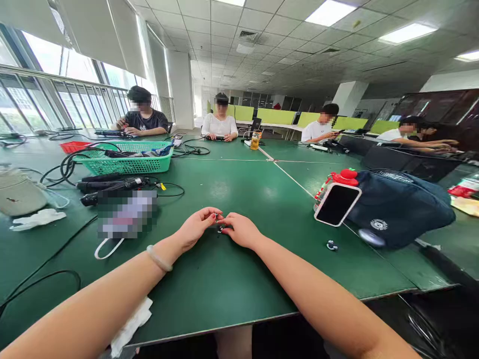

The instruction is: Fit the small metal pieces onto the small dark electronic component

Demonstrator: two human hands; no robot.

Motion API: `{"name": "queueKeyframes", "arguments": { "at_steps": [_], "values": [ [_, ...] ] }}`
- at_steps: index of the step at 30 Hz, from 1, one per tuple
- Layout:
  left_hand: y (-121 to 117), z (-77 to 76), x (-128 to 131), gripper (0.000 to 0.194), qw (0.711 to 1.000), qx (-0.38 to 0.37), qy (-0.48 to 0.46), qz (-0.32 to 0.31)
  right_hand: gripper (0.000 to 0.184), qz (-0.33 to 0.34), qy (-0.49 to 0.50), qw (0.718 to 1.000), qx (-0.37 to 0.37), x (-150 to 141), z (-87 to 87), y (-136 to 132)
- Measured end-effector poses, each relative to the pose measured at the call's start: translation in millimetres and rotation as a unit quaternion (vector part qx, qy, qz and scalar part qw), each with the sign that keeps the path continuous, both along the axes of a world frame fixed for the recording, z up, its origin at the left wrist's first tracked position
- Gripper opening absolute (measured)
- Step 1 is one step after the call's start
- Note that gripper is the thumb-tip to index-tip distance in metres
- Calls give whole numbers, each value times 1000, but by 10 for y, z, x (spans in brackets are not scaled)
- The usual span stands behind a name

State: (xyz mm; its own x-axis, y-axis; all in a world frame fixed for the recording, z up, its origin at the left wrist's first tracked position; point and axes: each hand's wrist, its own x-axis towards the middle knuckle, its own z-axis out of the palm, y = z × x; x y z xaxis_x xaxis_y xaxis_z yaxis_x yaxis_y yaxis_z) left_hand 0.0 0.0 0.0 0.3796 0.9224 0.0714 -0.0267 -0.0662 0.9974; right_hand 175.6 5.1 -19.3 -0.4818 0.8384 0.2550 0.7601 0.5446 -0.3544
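Fingers of left hand (195,230) and right hand (242,231) nearly close at small piece (220,229) — hold unclear; likely fine handwork, next needing steadiness.

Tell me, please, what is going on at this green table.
A person's left hand and right hand meet over the green table, fingertips together at tiny parts too small to identify. Another small piece lies to the right, nearer than the propped-up phone and dark blue bag. A green basket stands to the left, and other people sit farther back.
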Motion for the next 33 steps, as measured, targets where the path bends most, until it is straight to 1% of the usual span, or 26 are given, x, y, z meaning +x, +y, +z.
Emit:
{"name": "queueKeyframes", "arguments": {
  "at_steps": [3, 6, 9, 11, 13, 16, 18, 20, 22, 24, 25, 26, 28, 33],
  "values": [
    [56, -12, -13, 38, 999, 18, 29, 27, 18, 9, -2, 1000, -4, 13, -11, 7],
    [94, -24, -32, 36, 994, 27, 84, 71, 15, 18, 18, 1000, -10, 12, -9, 14],
    [102, -33, -44, 34, 986, 11, 127, 110, 12, 15, 44, 999, -20, 11, 9, 18],
    [92, -34, -39, 32, 984, 0, 132, 120, 11, 8, 71, 997, -36, 17, 25, 18],
    [76, -31, -24, 30, 985, -1, 128, 117, 14, -2, 117, 992, -51, 28, 37, 16],
    [52, -29, -1, 27, 988, 20, 119, 95, 20, -20, 185, 980, -69, 43, 45, 16],
    [44, -37, 8, 27, 990, 30, 114, 78, 20, -27, 229, 968, -104, 47, 42, 24],
    [44, -51, 10, 30, 991, 30, 110, 65, 18, -28, 284, 945, -160, 48, 34, 38],
    [52, -68, 7, 32, 992, 27, 109, 56, 18, -29, 340, 915, -215, 48, 25, 57],
    [61, -86, 2, 33, 992, 35, 111, 47, 20, -38, 382, 889, -249, 46, 21, 70],
    [63, -92, 0, 34, 991, 46, 117, 40, 20, -45, 395, 881, -256, 45, 22, 72],
    [61, -95, -1, 34, 990, 59, 126, 34, 21, -51, 403, 876, -259, 43, 25, 71],
    [45, -86, 1, 35, 983, 90, 159, 26, 23, -57, 405, 876, -256, 40, 38, 61],
    [-46, 7, 28, 32, 952, 158, 259, 39, 26, -53, 390, 891, -227, 27, 70, 22]
  ]
}}
